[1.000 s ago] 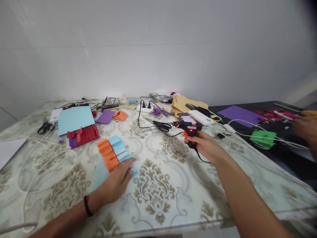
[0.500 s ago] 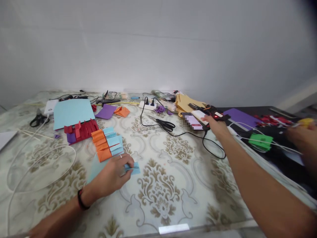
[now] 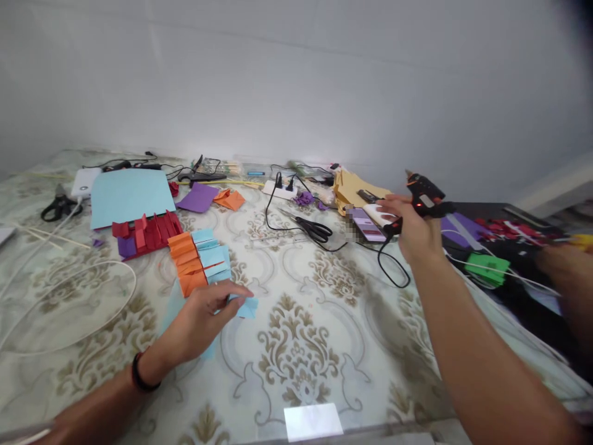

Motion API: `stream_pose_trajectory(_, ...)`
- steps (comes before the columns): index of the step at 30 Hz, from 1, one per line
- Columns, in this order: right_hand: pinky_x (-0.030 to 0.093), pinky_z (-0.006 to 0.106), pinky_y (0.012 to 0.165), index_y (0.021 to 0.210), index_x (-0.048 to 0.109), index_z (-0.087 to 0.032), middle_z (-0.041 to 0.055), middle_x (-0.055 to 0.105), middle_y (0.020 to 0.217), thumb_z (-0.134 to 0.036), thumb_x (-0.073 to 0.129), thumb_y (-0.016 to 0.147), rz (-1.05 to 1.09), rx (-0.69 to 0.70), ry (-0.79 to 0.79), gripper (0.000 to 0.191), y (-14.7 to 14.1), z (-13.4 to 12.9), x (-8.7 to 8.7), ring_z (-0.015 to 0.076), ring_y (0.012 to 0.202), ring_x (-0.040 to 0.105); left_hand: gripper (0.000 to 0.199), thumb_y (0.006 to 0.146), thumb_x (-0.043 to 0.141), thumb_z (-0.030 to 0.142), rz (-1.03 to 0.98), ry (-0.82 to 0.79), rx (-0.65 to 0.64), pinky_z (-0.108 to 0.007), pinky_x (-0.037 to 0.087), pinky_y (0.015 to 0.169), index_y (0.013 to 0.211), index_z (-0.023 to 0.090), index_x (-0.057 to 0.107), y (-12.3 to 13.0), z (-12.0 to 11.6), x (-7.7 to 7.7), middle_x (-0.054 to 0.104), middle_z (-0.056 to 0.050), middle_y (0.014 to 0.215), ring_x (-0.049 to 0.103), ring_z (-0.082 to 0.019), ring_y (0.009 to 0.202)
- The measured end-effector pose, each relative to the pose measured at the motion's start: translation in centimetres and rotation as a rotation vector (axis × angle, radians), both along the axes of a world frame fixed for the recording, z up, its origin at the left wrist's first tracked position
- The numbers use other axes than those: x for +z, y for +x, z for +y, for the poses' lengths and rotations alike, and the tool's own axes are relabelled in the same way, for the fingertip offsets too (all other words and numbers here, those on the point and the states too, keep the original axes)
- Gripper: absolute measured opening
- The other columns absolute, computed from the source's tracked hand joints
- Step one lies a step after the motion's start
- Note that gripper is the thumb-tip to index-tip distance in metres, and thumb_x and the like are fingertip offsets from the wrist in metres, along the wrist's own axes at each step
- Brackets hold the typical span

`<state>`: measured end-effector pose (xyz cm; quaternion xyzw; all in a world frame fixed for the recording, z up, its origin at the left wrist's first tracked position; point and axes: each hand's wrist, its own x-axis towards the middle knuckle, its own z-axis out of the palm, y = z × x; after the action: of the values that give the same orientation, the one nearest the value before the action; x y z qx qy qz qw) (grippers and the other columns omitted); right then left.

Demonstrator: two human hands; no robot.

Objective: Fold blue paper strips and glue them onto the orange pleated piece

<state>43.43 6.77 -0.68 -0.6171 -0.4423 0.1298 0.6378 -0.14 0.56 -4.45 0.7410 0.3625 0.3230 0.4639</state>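
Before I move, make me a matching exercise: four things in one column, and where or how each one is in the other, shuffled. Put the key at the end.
Things
1. Glue gun
2. Power strip
3. Small blue piece
4. Wristband

Place or state
A. Pinched in the left hand
B. Around the left wrist
C. Gripped in the right hand, held up off the table
D. White, with two black plugs in it

Pairs: 1-C, 2-D, 3-A, 4-B
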Motion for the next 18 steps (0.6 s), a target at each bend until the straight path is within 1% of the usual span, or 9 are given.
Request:
stream_pose_trajectory(1, 0.057, 0.034, 0.076, 0.101, 0.068, -0.016, 0.0043, 0.070, 0.095, -0.040, 0.062, 0.101, 0.001, 0.073, -0.004, 0.025, -1.2, -0.5, 0.3, 0.0161, 0.080, 0.066, 0.022, 0.098, 0.057, 0.025, -0.029, -0.009, -0.002, -0.029, 0.055, 0.078, 0.098, 0.020, 0.078, 0.0, 0.0, 0.0, 0.077, -0.008, 0.103, 0.070, -0.021, 0.096)
stream_pose_trajectory(3, 0.055, 0.032, 0.070, 0.089, 0.070, -0.020, 0.0038, 0.069, 0.086, -0.042, 0.069, 0.093, -0.014, 0.240, -0.030, 0.022, -4.2, -1.8, 0.5, 0.0169, 0.073, 0.064, 0.021, 0.096, 0.059, 0.024, -0.054, -0.050, 0.002, -0.029, 0.054, 0.079, 0.100, 0.020, 0.079, -0.1, 0.1, 0.1, 0.076, -0.009, 0.109, 0.070, -0.022, 0.100)
stream_pose_trajectory(6, 0.052, 0.033, 0.068, 0.091, 0.075, -0.021, 0.0034, 0.070, 0.080, -0.046, 0.074, 0.088, -0.076, 0.466, -0.120, 0.025, -8.4, -4.0, 0.0, 0.0182, 0.069, 0.063, 0.023, 0.093, 0.065, 0.027, -0.073, -0.143, 0.025, -0.026, 0.052, 0.071, 0.113, 0.021, 0.076, -0.3, 0.2, 0.2, 0.074, -0.009, 0.114, 0.068, -0.019, 0.091)
stream_pose_trajectory(7, 0.052, 0.032, 0.067, 0.091, 0.076, -0.021, 0.0038, 0.070, 0.079, -0.046, 0.073, 0.089, -0.112, 0.516, -0.150, 0.025, -9.5, -4.6, -0.3, 0.0188, 0.069, 0.064, 0.024, 0.093, 0.067, 0.029, -0.078, -0.168, 0.032, -0.026, 0.051, 0.069, 0.114, 0.021, 0.075, -0.3, 0.2, 0.2, 0.073, -0.008, 0.114, 0.066, -0.018, 0.089)
stream_pose_trajectory(9, 0.052, 0.032, 0.069, 0.094, 0.074, -0.022, 0.0048, 0.073, 0.084, -0.047, 0.066, 0.095, -0.276, 0.622, -0.242, 0.027, -11.0, -5.4, -1.1, 0.0204, 0.074, 0.067, 0.026, 0.093, 0.067, 0.030, -0.081, -0.206, 0.036, -0.025, 0.049, 0.068, 0.116, 0.021, 0.074, -0.4, 0.2, 0.0, 0.073, -0.008, 0.110, 0.064, -0.018, 0.086)
stream_pose_trajectory(11, 0.051, 0.031, 0.069, 0.091, 0.073, -0.022, 0.0052, 0.074, 0.086, -0.047, 0.062, 0.097, -0.419, 0.658, -0.300, 0.028, -11.7, -5.6, -1.8, 0.0214, 0.075, 0.067, 0.025, 0.093, 0.067, 0.030, -0.061, -0.223, 0.048, -0.025, 0.048, 0.068, 0.116, 0.021, 0.074, -0.5, 0.1, -0.1, 0.072, -0.006, 0.102, 0.063, -0.017, 0.084)
stream_pose_trajectory(14, 0.050, 0.030, 0.067, 0.087, 0.072, -0.021, 0.0047, 0.075, 0.087, -0.048, 0.060, 0.096, -0.503, 0.638, -0.362, 0.031, -11.7, -5.3, -2.5, 0.0212, 0.073, 0.066, 0.025, 0.094, 0.066, 0.032, -0.012, -0.211, 0.081, -0.024, 0.043, 0.060, 0.114, 0.022, 0.075, -0.4, -0.1, -0.2, 0.065, -0.001, 0.080, 0.057, -0.015, 0.072)
stream_pose_trajectory(16, 0.050, 0.031, 0.066, 0.094, 0.075, -0.021, 0.0038, 0.075, 0.083, -0.051, 0.060, 0.095, -0.504, 0.586, -0.390, 0.034, -11.0, -4.9, -2.5, 0.0204, 0.069, 0.065, 0.026, 0.094, 0.066, 0.034, 0.015, -0.202, 0.092, -0.023, 0.038, 0.054, 0.113, 0.021, 0.076, -0.3, -0.3, 0.0, 0.056, 0.002, 0.066, 0.050, -0.013, 0.061)
stream_pose_trajectory(18, 0.051, 0.032, 0.066, 0.105, 0.078, -0.022, 0.0030, 0.074, 0.078, -0.052, 0.060, 0.094, -0.510, 0.490, -0.405, 0.037, -9.6, -4.5, -2.1, 0.0211, 0.066, 0.064, 0.026, 0.093, 0.066, 0.037, 0.023, -0.190, 0.093, -0.022, 0.036, 0.051, 0.110, 0.021, 0.077, -0.1, -0.4, 0.1, 0.049, 0.005, 0.061, 0.045, -0.011, 0.056)
